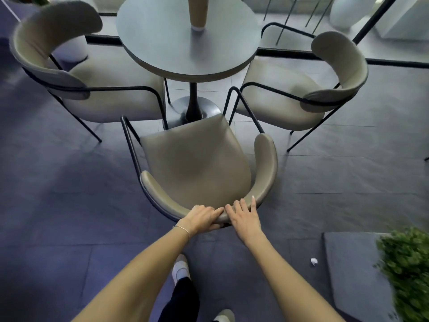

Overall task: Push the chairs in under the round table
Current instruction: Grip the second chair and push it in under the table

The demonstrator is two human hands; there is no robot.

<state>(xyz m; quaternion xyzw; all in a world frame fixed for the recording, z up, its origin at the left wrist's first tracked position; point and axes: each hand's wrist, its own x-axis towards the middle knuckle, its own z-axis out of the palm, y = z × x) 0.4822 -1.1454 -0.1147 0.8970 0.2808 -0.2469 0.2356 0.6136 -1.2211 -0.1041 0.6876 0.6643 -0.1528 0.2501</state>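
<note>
A round grey table (162, 49) on a black pedestal stands at the top centre. Three beige padded chairs with thin black frames surround it. The near chair (195, 159) sits in front of me, its seat front touching the pedestal base, its curved backrest toward me. My left hand (202, 218) grips the backrest's top edge, fingers wrapped over it. My right hand (245, 217) rests flat on the backrest just to the right, fingers spread. The left chair (111, 94) and right chair (278, 98) have their seats partly under the tabletop.
A tan vase (197, 12) stands on the table. A dark floor mat (348, 263) and a green plant (408, 275) are at the lower right, with a small white scrap (313, 261) on the tiled floor. My feet show below.
</note>
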